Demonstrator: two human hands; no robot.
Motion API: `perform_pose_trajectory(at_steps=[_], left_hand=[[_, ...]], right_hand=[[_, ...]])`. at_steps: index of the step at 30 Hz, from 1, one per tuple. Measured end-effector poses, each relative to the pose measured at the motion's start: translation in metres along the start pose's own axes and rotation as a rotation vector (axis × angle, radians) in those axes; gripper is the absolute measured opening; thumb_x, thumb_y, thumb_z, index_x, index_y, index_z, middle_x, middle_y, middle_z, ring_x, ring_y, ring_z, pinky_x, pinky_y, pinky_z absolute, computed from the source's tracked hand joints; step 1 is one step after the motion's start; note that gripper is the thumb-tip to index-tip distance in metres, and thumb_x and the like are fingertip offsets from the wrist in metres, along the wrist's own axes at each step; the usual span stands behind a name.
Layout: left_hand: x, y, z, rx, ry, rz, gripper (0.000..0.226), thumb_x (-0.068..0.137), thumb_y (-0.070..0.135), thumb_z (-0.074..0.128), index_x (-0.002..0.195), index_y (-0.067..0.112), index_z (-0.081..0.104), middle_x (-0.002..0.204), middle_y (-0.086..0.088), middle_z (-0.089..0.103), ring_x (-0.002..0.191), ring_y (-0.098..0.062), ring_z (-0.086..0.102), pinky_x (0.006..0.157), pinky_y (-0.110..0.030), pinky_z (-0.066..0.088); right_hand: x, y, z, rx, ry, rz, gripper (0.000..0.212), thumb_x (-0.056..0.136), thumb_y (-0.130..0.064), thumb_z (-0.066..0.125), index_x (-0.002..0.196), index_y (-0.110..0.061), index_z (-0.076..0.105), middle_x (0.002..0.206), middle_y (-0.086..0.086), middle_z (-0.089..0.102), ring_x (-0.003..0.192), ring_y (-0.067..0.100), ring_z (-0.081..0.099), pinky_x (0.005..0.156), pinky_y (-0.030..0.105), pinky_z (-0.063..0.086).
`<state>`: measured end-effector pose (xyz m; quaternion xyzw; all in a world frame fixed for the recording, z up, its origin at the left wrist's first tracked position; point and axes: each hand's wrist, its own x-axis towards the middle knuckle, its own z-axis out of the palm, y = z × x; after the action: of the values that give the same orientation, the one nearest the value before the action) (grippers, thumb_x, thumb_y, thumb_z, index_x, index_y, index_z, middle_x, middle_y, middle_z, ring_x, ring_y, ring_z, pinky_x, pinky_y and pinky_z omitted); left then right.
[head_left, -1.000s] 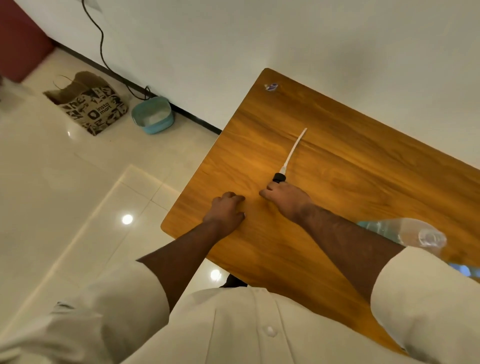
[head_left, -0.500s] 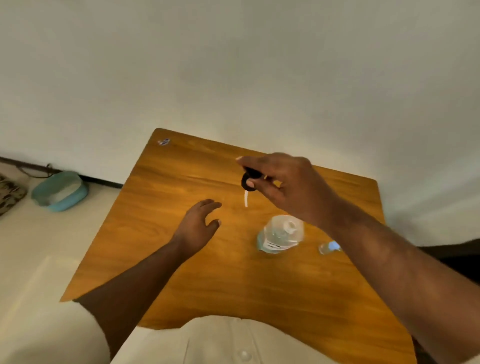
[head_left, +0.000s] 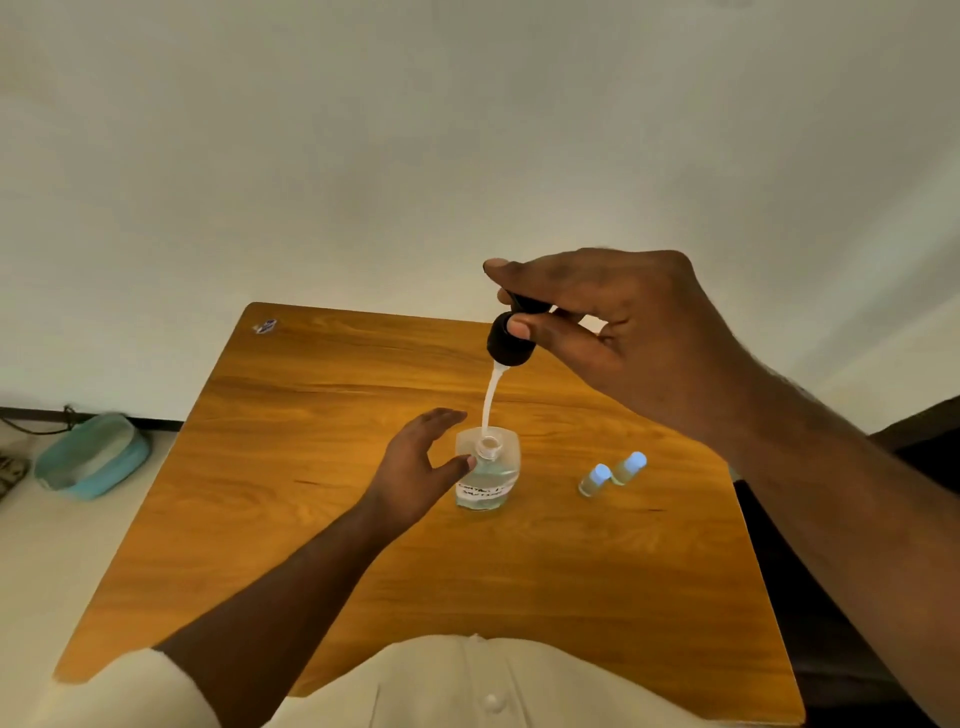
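A clear bottle (head_left: 488, 475) with bluish liquid and a handwritten label stands open on the wooden table (head_left: 311, 493). My right hand (head_left: 618, 332) pinches the black cap of a pump dropper (head_left: 509, 345) above it. The dropper's white tube hangs down, its tip just over the bottle's mouth. My left hand (head_left: 415, 465) is spread beside the bottle on its left, the thumb touching the bottle's shoulder, the fingers straight and not wrapped around it.
Two small vials (head_left: 613, 473) with pale blue caps stand to the right of the bottle. A small sticker (head_left: 266, 326) lies at the table's far left corner. On the floor at the left sits a teal bowl (head_left: 91, 457) by the wall.
My right hand lifted the dropper off the table and carried it over the bottle's mouth. My left hand moved right to the bottle's side. The camera view swung right and upward.
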<state>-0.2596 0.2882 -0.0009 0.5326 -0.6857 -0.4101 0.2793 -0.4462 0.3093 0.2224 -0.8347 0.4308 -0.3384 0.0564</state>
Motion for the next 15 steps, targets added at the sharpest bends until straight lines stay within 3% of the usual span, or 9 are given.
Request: perform_pose_trajectory(at_steps=[8, 10, 13, 15], left_hand=[[0.005, 0.013, 0.011, -0.029, -0.044, -0.053, 0.054, 0.082, 0.018, 0.076, 0.132, 0.025, 0.056, 0.131, 0.014, 0.052, 0.119, -0.001, 0.042, 0.101, -0.029, 0.037], [0.007, 0.014, 0.013, -0.029, -0.065, -0.064, 0.051, 0.082, 0.015, 0.075, 0.13, 0.024, 0.058, 0.13, 0.011, 0.057, 0.116, 0.0, 0.045, 0.099, -0.028, 0.039], [0.009, 0.016, 0.015, -0.014, -0.066, -0.062, 0.051, 0.081, 0.011, 0.075, 0.129, 0.022, 0.059, 0.126, 0.011, 0.059, 0.115, 0.0, 0.046, 0.095, -0.023, 0.036], [0.01, 0.015, 0.016, -0.004, -0.065, -0.061, 0.055, 0.079, 0.009, 0.077, 0.13, 0.02, 0.059, 0.124, 0.011, 0.058, 0.115, -0.002, 0.047, 0.096, -0.021, 0.034]], right_hand=[[-0.018, 0.014, 0.009, 0.058, 0.017, 0.034, 0.039, 0.082, -0.012, 0.067, 0.12, -0.004, 0.063, 0.108, 0.008, 0.071, 0.099, 0.003, 0.059, 0.087, 0.006, 0.043], [-0.019, 0.018, 0.016, 0.039, 0.001, 0.018, 0.038, 0.082, -0.012, 0.067, 0.119, -0.004, 0.063, 0.108, 0.009, 0.071, 0.1, 0.006, 0.061, 0.086, 0.005, 0.043], [-0.022, 0.023, 0.026, -0.022, -0.04, -0.027, 0.039, 0.08, -0.011, 0.068, 0.117, -0.002, 0.064, 0.107, 0.011, 0.071, 0.094, 0.017, 0.068, 0.083, 0.016, 0.048], [-0.027, 0.028, 0.036, 0.019, -0.081, 0.042, 0.039, 0.081, -0.009, 0.07, 0.119, -0.004, 0.063, 0.109, 0.011, 0.07, 0.096, 0.019, 0.068, 0.082, 0.015, 0.046]])
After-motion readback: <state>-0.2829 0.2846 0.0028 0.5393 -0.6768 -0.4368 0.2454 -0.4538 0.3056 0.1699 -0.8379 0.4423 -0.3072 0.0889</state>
